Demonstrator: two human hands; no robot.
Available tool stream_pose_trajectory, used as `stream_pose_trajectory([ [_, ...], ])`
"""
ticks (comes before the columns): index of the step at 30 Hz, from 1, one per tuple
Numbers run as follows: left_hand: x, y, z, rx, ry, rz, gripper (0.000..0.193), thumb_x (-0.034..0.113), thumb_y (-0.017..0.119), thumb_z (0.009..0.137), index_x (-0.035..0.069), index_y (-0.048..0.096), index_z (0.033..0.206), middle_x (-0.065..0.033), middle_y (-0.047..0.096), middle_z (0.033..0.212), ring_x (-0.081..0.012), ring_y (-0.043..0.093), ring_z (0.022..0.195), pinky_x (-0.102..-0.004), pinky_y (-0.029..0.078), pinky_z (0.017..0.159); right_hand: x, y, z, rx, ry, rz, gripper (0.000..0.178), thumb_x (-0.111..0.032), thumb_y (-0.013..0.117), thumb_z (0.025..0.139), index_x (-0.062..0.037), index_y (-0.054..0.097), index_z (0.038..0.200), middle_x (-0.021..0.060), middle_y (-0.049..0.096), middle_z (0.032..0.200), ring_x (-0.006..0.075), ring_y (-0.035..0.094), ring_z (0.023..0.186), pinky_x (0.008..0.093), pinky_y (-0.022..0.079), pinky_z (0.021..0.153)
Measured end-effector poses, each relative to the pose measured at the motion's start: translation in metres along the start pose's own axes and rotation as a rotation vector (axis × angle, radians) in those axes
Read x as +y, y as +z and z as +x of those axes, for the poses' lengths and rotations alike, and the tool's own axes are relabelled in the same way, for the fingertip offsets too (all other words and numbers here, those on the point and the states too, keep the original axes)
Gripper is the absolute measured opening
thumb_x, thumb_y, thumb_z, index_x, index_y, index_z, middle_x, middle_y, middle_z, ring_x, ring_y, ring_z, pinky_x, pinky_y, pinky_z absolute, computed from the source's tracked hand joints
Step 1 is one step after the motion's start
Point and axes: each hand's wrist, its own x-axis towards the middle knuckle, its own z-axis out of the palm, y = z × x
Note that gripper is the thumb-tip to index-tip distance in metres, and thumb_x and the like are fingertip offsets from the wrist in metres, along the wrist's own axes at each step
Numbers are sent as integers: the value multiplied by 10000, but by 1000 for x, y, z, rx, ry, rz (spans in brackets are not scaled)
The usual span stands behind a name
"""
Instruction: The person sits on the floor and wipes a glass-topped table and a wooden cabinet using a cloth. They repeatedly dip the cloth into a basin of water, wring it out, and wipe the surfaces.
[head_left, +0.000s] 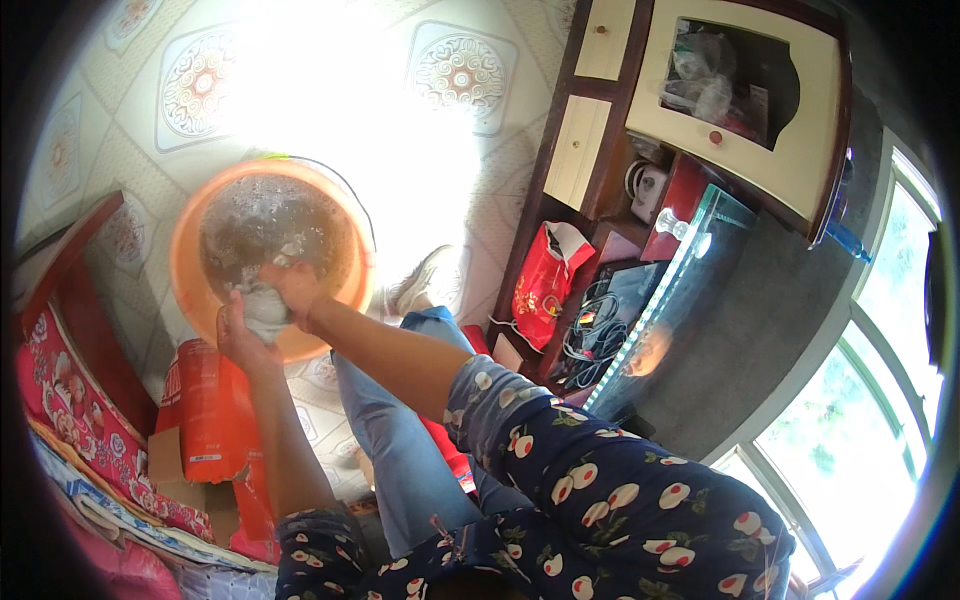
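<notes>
Left hand (243, 335) and right hand (295, 290) are closed on a soft, bunched, pale grey cloth (264, 312), its folds squeezed between their curled fingers at the near side of a round, smooth orange plastic basin (185, 265), where white suds fleck the murky water (265, 212). Just nearer sits an angular orange cardboard box (208, 405), with red flowered fabric (75, 390) to its left. Farther out are glossy floor tiles (460, 75) with round medallions and, at right, a crinkled red bag (545, 285) beside a cream-fronted wooden cabinet (578, 150).
</notes>
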Motion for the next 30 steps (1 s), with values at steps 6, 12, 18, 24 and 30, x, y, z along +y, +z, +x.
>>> stream_pose_trajectory([
  [6, 14, 2, 4, -95, -24, -2, 418, 232, 577, 875, 9, 522, 1224, -100, 571, 1144, -242, 567, 1049, -376, 465, 896, 6, -7, 0, -182, -164, -152, 380, -162, 614, 818, -33, 548, 1169, 116, 606, 1088, 214, 617, 937, 340, 546, 727],
  [12, 66, 3, -8, -607, 23, -23, 713, 260, 584, 837, -15, 281, 1421, -124, 547, 1129, -265, 547, 1088, -380, 432, 956, -16, -29, 1, -531, 253, -81, 646, -504, 600, 824, -111, 478, 1322, 153, 487, 1301, 329, 450, 1220, 593, 397, 949],
  [18, 86, -11, 22, -885, 126, 190, 646, 231, 588, 805, -69, 382, 1339, -143, 585, 994, -250, 584, 989, -391, 464, 904, -20, -16, -24, -819, 654, 18, 1031, -844, 420, 704, -59, 409, 1373, 204, 437, 1367, 426, 395, 1267, 685, 316, 960],
  [24, 88, -24, 42, -1117, 41, 144, 558, 241, 590, 792, -76, 473, 1235, -209, 582, 1099, -349, 565, 1082, -450, 434, 960, -27, -14, -35, -1143, 498, -256, 1067, -873, 380, 668, -38, 455, 1328, 221, 462, 1357, 439, 503, 1172, 621, 402, 901],
  [30, 91, 13, 25, -969, 47, 334, 458, 162, 599, 787, -50, 561, 1191, -135, 629, 1002, -188, 607, 893, -321, 478, 834, -30, -13, -35, -738, 634, -222, 327, -188, 714, 828, -58, 564, 1088, 74, 637, 913, 141, 615, 769, 267, 481, 572],
])
